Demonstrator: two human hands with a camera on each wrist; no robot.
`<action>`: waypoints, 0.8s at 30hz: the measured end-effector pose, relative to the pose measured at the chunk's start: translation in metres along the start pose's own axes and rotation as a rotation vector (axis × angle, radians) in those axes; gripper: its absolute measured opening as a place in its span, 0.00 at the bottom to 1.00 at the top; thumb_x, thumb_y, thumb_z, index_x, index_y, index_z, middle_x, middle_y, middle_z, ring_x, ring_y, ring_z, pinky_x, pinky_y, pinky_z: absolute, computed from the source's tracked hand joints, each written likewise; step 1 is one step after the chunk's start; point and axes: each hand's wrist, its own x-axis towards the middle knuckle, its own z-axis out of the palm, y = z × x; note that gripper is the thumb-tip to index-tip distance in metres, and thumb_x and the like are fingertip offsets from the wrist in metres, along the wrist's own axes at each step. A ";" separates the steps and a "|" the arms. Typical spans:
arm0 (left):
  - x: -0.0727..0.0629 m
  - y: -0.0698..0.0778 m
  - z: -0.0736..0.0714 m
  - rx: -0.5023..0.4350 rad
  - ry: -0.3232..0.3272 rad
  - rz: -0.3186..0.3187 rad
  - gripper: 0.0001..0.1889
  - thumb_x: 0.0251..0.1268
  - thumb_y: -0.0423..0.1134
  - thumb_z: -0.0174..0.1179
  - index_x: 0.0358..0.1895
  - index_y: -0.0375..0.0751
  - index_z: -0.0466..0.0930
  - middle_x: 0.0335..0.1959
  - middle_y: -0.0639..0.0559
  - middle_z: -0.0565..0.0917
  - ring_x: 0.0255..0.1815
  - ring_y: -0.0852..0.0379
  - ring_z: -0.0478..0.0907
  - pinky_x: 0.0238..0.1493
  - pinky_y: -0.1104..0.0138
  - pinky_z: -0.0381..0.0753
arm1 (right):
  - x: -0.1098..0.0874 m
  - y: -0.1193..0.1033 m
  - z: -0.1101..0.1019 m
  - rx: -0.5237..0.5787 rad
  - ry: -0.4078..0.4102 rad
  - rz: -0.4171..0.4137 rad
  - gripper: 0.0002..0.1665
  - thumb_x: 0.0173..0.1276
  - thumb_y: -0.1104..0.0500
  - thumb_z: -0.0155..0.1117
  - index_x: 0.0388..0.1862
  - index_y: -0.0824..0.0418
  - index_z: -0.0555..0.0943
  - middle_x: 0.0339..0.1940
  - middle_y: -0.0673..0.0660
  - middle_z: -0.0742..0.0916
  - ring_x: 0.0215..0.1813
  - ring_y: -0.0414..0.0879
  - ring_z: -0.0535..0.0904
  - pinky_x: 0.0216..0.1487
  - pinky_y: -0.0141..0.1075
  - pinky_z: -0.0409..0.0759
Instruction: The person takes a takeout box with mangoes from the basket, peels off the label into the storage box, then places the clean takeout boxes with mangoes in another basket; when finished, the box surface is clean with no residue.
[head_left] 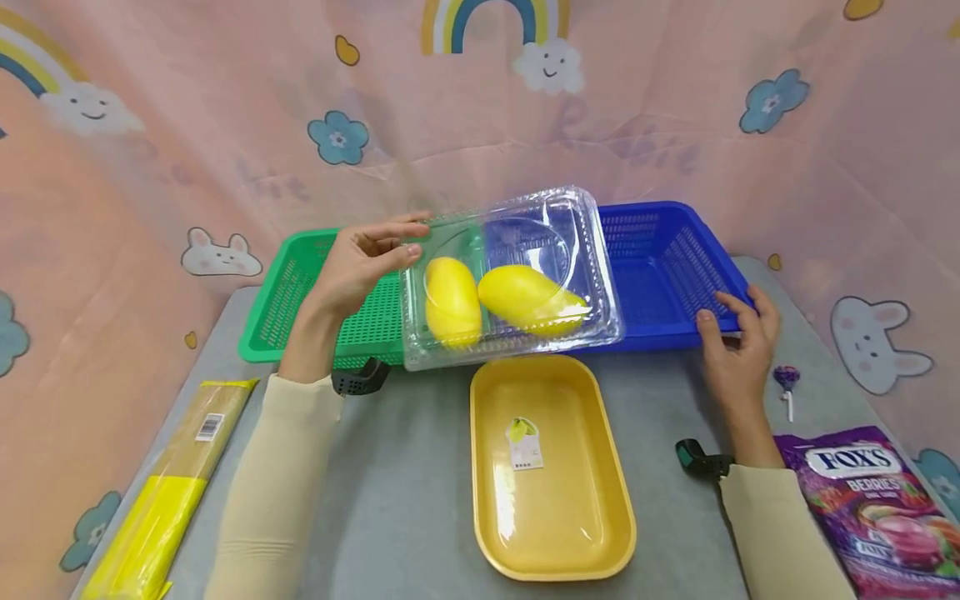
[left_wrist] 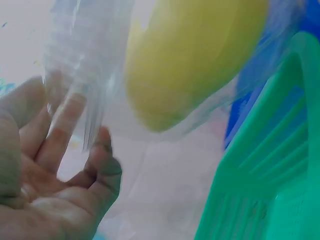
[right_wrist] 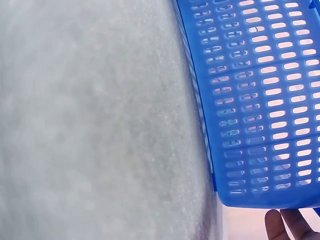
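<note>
In the head view my left hand (head_left: 367, 258) pinches the left edge of a clear plastic clamshell box (head_left: 525, 242). Two yellow mangoes (head_left: 534, 300) lie inside it, one upright on the left, the other slanting. The box is raised and tilted over the front of a green basket (head_left: 288, 292) and a blue basket (head_left: 660, 283). Seen from the left wrist, fingers and thumb sit at the clear edge, with a mango (left_wrist: 195, 60) behind plastic. My right hand (head_left: 742, 350) holds the blue basket's front right corner; its fingertips (right_wrist: 275, 222) show at the rim in the right wrist view.
A yellow tray (head_left: 555, 517) with a small mango-picture label stands in front of the baskets. To the left lies a long yellow-and-tan packet (head_left: 176, 475). A lollipop (head_left: 787, 387) and a purple Fox's candy bag (head_left: 873, 508) lie at right. A patterned curtain (head_left: 660, 92) hangs behind.
</note>
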 end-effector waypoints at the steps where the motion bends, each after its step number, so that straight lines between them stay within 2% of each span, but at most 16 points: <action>1: 0.006 -0.001 0.006 0.005 0.013 -0.013 0.13 0.70 0.30 0.63 0.51 0.45 0.90 0.68 0.52 0.80 0.62 0.52 0.79 0.54 0.69 0.81 | 0.000 0.000 0.000 0.003 0.001 -0.001 0.24 0.74 0.53 0.63 0.65 0.63 0.80 0.80 0.49 0.66 0.77 0.45 0.62 0.49 0.23 0.68; 4: 0.025 -0.007 0.022 0.019 0.022 -0.034 0.12 0.71 0.32 0.64 0.54 0.44 0.89 0.70 0.51 0.79 0.61 0.53 0.80 0.57 0.67 0.81 | 0.000 -0.001 -0.001 -0.007 0.006 0.016 0.24 0.75 0.53 0.62 0.66 0.61 0.80 0.80 0.47 0.65 0.78 0.45 0.61 0.50 0.23 0.68; 7: 0.038 -0.014 0.035 0.012 0.003 -0.041 0.14 0.72 0.33 0.63 0.58 0.39 0.86 0.71 0.52 0.78 0.58 0.51 0.80 0.60 0.64 0.80 | 0.000 -0.003 -0.002 -0.018 0.010 0.027 0.24 0.75 0.53 0.61 0.66 0.59 0.80 0.79 0.45 0.65 0.78 0.44 0.61 0.51 0.24 0.68; 10: 0.046 -0.020 0.043 -0.008 -0.005 -0.050 0.15 0.73 0.32 0.61 0.60 0.35 0.84 0.71 0.52 0.78 0.61 0.50 0.80 0.65 0.60 0.79 | 0.001 -0.003 0.002 -0.004 0.009 0.016 0.24 0.74 0.55 0.62 0.65 0.60 0.80 0.79 0.48 0.66 0.78 0.46 0.61 0.50 0.25 0.68; 13: 0.052 -0.022 0.049 -0.004 0.007 -0.070 0.15 0.73 0.33 0.62 0.59 0.35 0.84 0.71 0.53 0.78 0.63 0.51 0.79 0.66 0.60 0.79 | 0.000 -0.004 0.006 0.005 0.003 0.005 0.23 0.74 0.55 0.63 0.65 0.61 0.80 0.79 0.49 0.66 0.78 0.47 0.61 0.49 0.24 0.68; 15: 0.058 -0.023 0.053 0.002 0.015 -0.083 0.14 0.73 0.34 0.62 0.58 0.37 0.85 0.70 0.53 0.78 0.63 0.53 0.79 0.64 0.62 0.79 | -0.001 -0.005 0.007 0.012 0.004 0.001 0.23 0.73 0.56 0.63 0.65 0.61 0.80 0.79 0.49 0.67 0.77 0.46 0.62 0.49 0.24 0.68; 17: 0.064 -0.025 0.058 0.019 0.033 -0.100 0.14 0.72 0.36 0.63 0.57 0.39 0.86 0.70 0.55 0.79 0.55 0.53 0.81 0.56 0.66 0.80 | -0.002 -0.006 0.007 0.008 0.002 0.001 0.23 0.74 0.55 0.63 0.65 0.61 0.80 0.79 0.48 0.66 0.77 0.45 0.63 0.48 0.24 0.68; 19: 0.070 -0.027 0.064 0.025 0.049 -0.115 0.14 0.72 0.36 0.64 0.56 0.40 0.87 0.70 0.56 0.79 0.52 0.53 0.81 0.52 0.67 0.80 | -0.002 -0.006 0.007 0.002 0.001 0.004 0.23 0.74 0.55 0.63 0.65 0.61 0.80 0.79 0.47 0.66 0.77 0.44 0.63 0.48 0.24 0.68; 22: 0.077 -0.034 0.072 0.037 0.076 -0.131 0.14 0.71 0.36 0.65 0.56 0.39 0.87 0.70 0.55 0.79 0.55 0.52 0.80 0.53 0.66 0.79 | -0.004 -0.006 0.007 -0.006 -0.004 0.008 0.23 0.75 0.54 0.62 0.65 0.61 0.80 0.79 0.48 0.66 0.77 0.43 0.62 0.48 0.24 0.68; 24: 0.082 -0.039 0.077 0.044 0.088 -0.130 0.14 0.70 0.36 0.65 0.56 0.38 0.86 0.70 0.53 0.79 0.64 0.53 0.78 0.60 0.64 0.79 | -0.004 -0.004 0.008 -0.011 -0.007 0.007 0.23 0.75 0.53 0.62 0.65 0.61 0.80 0.79 0.48 0.66 0.77 0.43 0.62 0.49 0.24 0.68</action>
